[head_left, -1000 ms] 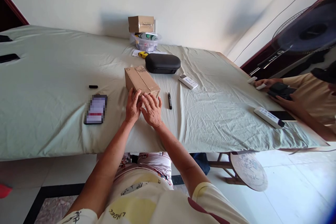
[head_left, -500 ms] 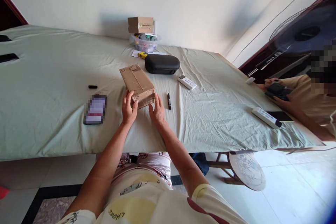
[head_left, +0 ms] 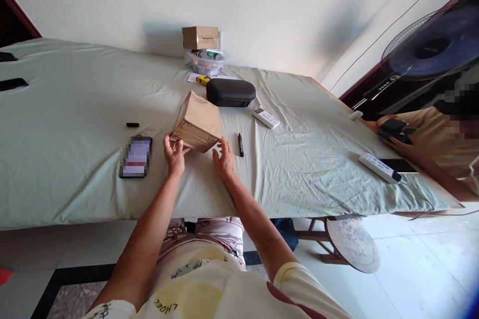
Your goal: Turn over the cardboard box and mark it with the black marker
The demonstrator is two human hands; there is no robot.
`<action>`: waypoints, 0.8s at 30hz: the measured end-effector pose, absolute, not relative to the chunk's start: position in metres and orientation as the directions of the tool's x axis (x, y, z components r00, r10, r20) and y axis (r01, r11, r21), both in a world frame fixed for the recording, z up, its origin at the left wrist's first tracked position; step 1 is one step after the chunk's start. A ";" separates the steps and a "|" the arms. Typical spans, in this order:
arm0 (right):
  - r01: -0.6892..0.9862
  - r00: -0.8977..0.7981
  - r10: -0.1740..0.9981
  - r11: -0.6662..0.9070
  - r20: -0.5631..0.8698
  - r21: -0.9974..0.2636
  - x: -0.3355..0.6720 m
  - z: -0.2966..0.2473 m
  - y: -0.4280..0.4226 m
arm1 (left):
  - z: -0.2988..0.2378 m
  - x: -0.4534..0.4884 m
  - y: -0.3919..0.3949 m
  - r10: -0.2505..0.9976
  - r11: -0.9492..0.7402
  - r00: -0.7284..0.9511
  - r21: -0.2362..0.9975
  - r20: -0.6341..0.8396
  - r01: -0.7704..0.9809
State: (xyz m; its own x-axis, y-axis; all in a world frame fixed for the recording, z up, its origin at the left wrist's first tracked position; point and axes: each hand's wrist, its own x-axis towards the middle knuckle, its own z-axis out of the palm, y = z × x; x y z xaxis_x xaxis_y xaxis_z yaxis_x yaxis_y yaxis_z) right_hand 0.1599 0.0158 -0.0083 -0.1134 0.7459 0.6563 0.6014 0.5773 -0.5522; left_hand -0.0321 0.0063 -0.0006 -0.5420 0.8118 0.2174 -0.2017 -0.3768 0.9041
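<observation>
A brown cardboard box (head_left: 202,117) with dark scribbled marks is tilted over the table, its left side raised. My left hand (head_left: 175,153) is closed on its lower left corner, thumb on the near face and fingers partly hidden beneath. At the lower right corner, my right hand (head_left: 224,159) has its fingers apart, the fingertips at or just touching the box edge. A black marker pen (head_left: 240,144) lies uncapped-looking to the right of that hand. Left of the box are a small black cap (head_left: 132,124) and a phone (head_left: 136,157) with a blurred screen.
Behind the box sit a black case (head_left: 231,92), a yellow tape measure (head_left: 203,79) and a plastic tub (head_left: 207,64) with another carton (head_left: 200,38) on top. White devices (head_left: 266,118) lie on the green tablecloth (head_left: 307,159). At right, a person (head_left: 430,144) holds a dark object near a fan (head_left: 430,47).
The box has been tipped, its left side lifting and a different face now turned up. My left hand has shifted left and its grip moved to the lower corner. The right hand barely moved.
</observation>
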 end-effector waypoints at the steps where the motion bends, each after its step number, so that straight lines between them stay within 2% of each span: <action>1: 0.589 -0.113 0.729 0.597 0.675 -0.545 0.160 -0.006 0.014 | -0.003 -0.032 0.007 0.826 -0.359 -0.527 0.906 0.199 -0.222; 5: 0.580 -0.118 0.655 0.656 0.747 -0.483 0.161 0.007 0.005 | -0.013 -0.036 0.013 0.854 -0.273 -0.506 0.934 0.124 -0.232; 8: 0.589 -0.144 0.632 0.674 0.762 -0.447 0.160 0.012 0.000 | -0.019 -0.041 0.015 0.799 -0.182 -0.572 0.981 0.186 0.066; 10: 0.556 -0.191 0.633 0.700 0.751 -0.448 0.157 0.013 -0.002 | -0.019 -0.042 0.014 0.756 -0.127 -0.589 0.947 0.286 0.296; 12: 0.506 -0.240 0.627 0.732 0.741 -0.456 0.154 0.011 -0.004 | -0.016 -0.040 0.010 0.748 -0.115 -0.565 0.907 0.347 0.404; 18: 0.466 -0.293 0.635 0.748 0.715 -0.473 0.147 0.006 -0.006 | 0.002 -0.031 -0.002 0.791 -0.228 -0.413 0.844 0.451 0.485; 24: 0.519 -0.302 0.708 0.684 0.639 -0.512 0.149 0.005 -0.005 | 0.012 -0.025 -0.009 0.756 -0.218 -0.397 0.773 0.519 0.595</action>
State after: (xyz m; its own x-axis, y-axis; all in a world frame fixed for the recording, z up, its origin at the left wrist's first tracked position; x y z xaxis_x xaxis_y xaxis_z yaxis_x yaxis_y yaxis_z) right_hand 0.1486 -0.0053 0.0045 -0.3025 0.7075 0.6387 0.5187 0.6843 -0.5124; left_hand -0.0246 -0.0090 0.0116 -0.3974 0.7565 0.5194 0.5955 -0.2181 0.7732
